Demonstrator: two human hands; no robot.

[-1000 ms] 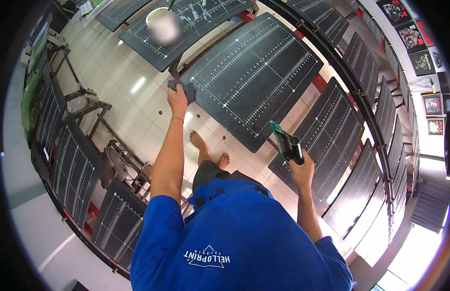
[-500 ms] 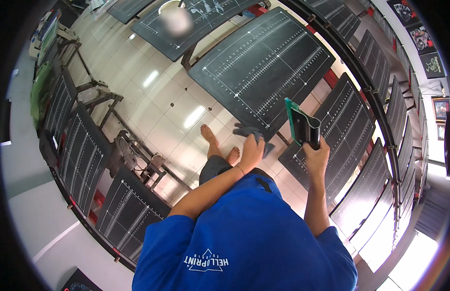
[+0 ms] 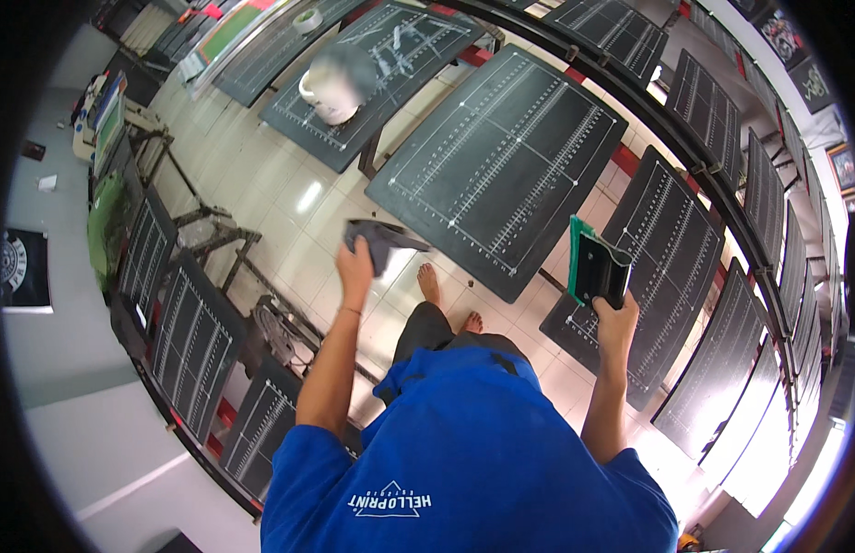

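My left hand point(image 3: 355, 272) is closed round a crumpled dark grey cloth point(image 3: 383, 247), held out over the tiled floor. The cloth hangs left of the nearest large black board. On the right, my right hand point(image 3: 616, 324) grips what looks like a squeegee point(image 3: 600, 267), black with a green edge along its left side. It is held upright above a black printing board point(image 3: 644, 323) marked with white rulings. My right fingers are wrapped round its lower end and partly hidden behind it.
A large ruled black board point(image 3: 501, 166) lies ahead. On the board beyond stands a white tub point(image 3: 333, 90), partly blurred, and a roll of tape point(image 3: 307, 20) lies farther back. More boards on metal frames point(image 3: 192, 341) line both sides. My bare feet are on the tiles.
My left hand has swung left and away from my body with the cloth. The squeegee stays in my right hand, which sits slightly lower in view. The whole view has shifted a little.
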